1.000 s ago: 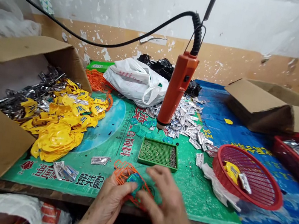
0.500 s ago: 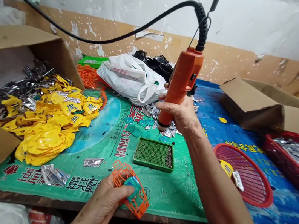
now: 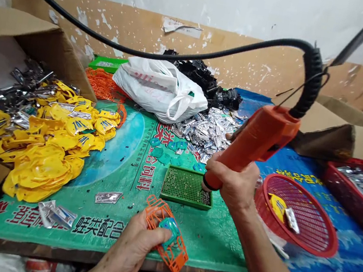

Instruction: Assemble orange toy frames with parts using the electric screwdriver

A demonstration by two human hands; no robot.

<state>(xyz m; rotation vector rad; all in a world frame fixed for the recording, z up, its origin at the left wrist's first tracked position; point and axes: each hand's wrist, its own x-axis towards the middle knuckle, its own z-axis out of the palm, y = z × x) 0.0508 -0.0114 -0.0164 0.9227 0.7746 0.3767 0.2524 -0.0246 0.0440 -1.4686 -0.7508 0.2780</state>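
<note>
Left hand: thumb flat on teal piece, fingers under orange frame. 2 parts pinched as 1 stack, probably so the teal bit can't slide. Frame's far and near ends stick out past the grip, so its outline is free.

Right hand: closed round the lower body of the electric screwdriver, nose angled down-left at the right end of green tray, by the small screws. Tray sits close to both hands, likely for short reach. Can't tell if the tip touches a screw.

Teal piece: under left thumb, on the frame, nearer than the tray. Screwdriver nose: beyond the right-hand fingers, well apart from the teal piece.
</note>
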